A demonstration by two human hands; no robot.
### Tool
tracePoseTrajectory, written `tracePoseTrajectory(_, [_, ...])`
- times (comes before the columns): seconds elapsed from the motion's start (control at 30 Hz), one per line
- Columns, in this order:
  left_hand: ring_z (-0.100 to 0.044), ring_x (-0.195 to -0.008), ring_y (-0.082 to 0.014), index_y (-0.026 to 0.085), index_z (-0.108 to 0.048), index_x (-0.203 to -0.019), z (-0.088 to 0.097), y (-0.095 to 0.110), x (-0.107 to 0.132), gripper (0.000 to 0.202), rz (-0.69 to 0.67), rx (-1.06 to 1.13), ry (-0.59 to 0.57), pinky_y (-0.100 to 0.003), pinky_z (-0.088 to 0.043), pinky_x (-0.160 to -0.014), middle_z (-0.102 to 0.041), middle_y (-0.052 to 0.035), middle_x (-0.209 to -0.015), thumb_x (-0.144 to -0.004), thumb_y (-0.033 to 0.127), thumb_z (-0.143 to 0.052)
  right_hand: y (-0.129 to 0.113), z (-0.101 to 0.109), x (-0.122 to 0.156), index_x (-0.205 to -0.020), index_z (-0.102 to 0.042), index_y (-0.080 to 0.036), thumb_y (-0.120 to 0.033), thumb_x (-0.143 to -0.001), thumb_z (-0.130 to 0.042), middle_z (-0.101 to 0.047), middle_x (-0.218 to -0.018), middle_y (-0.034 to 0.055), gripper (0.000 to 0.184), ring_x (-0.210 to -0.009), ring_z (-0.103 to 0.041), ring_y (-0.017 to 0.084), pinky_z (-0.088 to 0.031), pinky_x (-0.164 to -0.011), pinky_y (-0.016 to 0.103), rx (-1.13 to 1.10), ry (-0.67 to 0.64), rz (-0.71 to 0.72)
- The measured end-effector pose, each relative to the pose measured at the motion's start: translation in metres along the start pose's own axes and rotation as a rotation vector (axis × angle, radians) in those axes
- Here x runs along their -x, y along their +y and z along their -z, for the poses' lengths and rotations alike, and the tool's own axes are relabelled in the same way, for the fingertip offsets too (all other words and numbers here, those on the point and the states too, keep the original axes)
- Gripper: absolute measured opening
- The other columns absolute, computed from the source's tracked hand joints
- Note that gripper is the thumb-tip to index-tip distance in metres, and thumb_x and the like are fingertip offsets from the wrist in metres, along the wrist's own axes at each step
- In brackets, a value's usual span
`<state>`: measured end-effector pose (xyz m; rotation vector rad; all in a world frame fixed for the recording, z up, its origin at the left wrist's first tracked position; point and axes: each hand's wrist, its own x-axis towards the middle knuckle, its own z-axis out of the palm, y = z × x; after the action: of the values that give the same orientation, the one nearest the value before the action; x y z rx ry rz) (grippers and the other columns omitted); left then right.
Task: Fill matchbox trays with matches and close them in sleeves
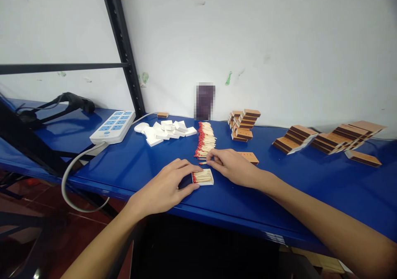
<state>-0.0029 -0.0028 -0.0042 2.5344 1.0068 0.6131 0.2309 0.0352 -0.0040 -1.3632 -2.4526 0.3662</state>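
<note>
My left hand [167, 184] grips a white matchbox tray [211, 182] between thumb and fingers near the shelf's front edge. Inside the tray lie red-tipped matches [203, 176], heads to the left. Just beyond it, my right hand [228, 163] is closed in a pinch on a single match [202, 163], its red head poking out to the left. A long pile of loose matches [206, 140] stretches back from there toward the wall. Partly hidden behind my right hand is a brown matchbox sleeve [250, 158].
White empty trays [166, 131] lie heaped at the left, beside a power strip [113, 126]. Matchbox sleeves stand stacked at the back [245, 124] and in leaning rows at the right [294, 138]. A dark metal post [124, 47] rises at the left, before a white wall.
</note>
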Motion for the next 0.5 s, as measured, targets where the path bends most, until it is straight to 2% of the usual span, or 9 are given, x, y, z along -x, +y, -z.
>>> tracePoseTrajectory(0.23, [-0.055,-0.106,-0.0199,0.03,-0.052,-0.128,0.0,0.0,0.001,0.033,0.012,0.018,-0.001,-0.035,-0.045,-0.094,-0.06,-0.0008,-0.115,-0.095,0.032,-0.055,-0.004,0.005,0.008,-0.095,-0.052,-0.022,-0.034,-0.1,-0.035,-0.065,-0.095,0.0051,0.022,-0.085,-0.056,0.02,-0.037,-0.071,0.031,-0.043,-0.047,0.002])
tracePoseTrajectory(0.4, [-0.057,-0.094,-0.0195,0.028,-0.045,-0.128,-0.002,0.0,0.001,0.041,0.109,0.095,0.03,-0.034,-0.049,-0.084,-0.06,-0.0026,-0.111,-0.091,0.034,-0.06,-0.021,0.014,0.017,-0.093,-0.051,-0.022,-0.036,-0.1,-0.035,-0.063,-0.09,0.0033,0.022,-0.079,-0.055,0.018,-0.037,-0.068,0.03,-0.095,-0.062,-0.007])
tracePoseTrajectory(0.5, [-0.056,-0.098,-0.0197,0.03,-0.042,-0.134,-0.002,-0.001,0.002,0.046,0.064,0.09,0.026,-0.035,-0.047,-0.087,-0.06,-0.002,-0.112,-0.092,0.03,-0.06,-0.03,0.014,0.021,-0.091,-0.051,-0.022,-0.035,-0.1,-0.036,-0.062,-0.085,0.0019,0.022,-0.075,-0.054,0.016,-0.036,-0.066,0.029,-0.121,-0.123,0.049])
